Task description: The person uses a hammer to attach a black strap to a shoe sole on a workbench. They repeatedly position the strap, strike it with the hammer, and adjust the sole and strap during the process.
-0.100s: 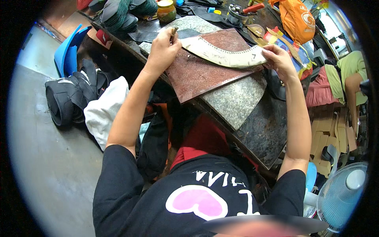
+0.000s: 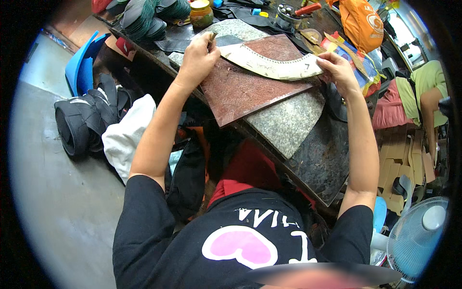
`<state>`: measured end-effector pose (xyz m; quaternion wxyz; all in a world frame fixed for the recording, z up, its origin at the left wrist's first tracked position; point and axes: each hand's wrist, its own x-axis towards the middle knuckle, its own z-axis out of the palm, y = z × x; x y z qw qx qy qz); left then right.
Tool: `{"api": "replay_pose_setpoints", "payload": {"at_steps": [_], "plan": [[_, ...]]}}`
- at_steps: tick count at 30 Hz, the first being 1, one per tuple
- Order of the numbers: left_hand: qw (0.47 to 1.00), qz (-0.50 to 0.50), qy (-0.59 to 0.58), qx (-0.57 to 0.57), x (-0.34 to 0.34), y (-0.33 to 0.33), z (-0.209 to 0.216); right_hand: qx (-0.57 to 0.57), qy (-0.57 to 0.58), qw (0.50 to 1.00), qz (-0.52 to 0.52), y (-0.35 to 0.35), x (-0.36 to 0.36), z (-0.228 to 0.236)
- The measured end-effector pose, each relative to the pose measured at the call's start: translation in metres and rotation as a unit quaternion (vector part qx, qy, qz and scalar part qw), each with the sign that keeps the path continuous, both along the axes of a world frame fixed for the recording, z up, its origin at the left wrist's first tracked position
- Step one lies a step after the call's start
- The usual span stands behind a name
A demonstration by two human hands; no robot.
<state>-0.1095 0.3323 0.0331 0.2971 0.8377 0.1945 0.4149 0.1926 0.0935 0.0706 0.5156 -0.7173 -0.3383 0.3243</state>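
Your right hand (image 2: 339,73) pinches one end of a pale, curved strip (image 2: 272,64) between thumb and fingers. Your left hand (image 2: 198,59) is closed around a small brownish object (image 2: 212,38) that pokes out past the fist; the strip's other end reaches that hand, but I cannot tell whether your fingers clamp it. The strip spans between both grips, above a reddish-brown board (image 2: 240,94). Nearer you than the right grip, a speckled slab (image 2: 293,123) shows beneath the board.

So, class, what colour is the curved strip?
The curved strip is off-white with dark marks, seen in the head view.
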Motion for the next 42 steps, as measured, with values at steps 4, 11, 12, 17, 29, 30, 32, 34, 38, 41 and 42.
{"api": "replay_pose_setpoints", "payload": {"at_steps": [4,11,12,17,29,30,32,34,38,41,42], "plan": [[0.999,0.001,0.053,0.000,0.010,0.017,-0.005,-0.079,-0.124,0.989,-0.025,0.016,0.005,-0.014],[0.997,-0.007,0.062,-0.037,0.002,0.002,-0.003,-0.106,-0.078,0.991,-0.015,0.001,-0.005,-0.012],[0.996,-0.015,0.066,-0.050,-0.002,-0.003,-0.002,-0.106,-0.076,0.991,-0.010,-0.003,-0.008,-0.011],[0.996,-0.021,0.082,-0.042,-0.021,-0.035,-0.002,-0.117,-0.071,0.990,-0.025,-0.040,-0.031,-0.010],[0.985,-0.107,0.087,0.102,0.069,-0.002,0.027,0.003,0.000,0.993,-0.115,-0.112,-0.065,-0.002],[0.983,-0.116,0.086,0.116,0.083,0.001,0.026,0.013,0.008,0.992,-0.125,-0.114,-0.064,-0.006],[0.976,-0.128,0.099,0.143,0.103,0.006,0.020,0.024,0.021,0.986,-0.163,-0.117,-0.062,-0.012],[0.974,-0.138,0.141,0.115,0.117,0.009,0.012,0.020,0.029,0.990,-0.137,-0.122,-0.063,-0.016],[0.970,-0.151,0.174,0.076,0.133,0.014,0.000,0.016,0.037,0.988,-0.150,-0.132,-0.073,-0.020],[0.972,-0.155,0.152,0.095,0.142,0.014,-0.003,0.033,0.043,0.984,-0.171,-0.133,-0.077,-0.025],[0.973,-0.156,0.140,0.101,0.145,0.014,-0.003,0.046,0.046,0.983,-0.174,-0.132,-0.077,-0.026]]}}
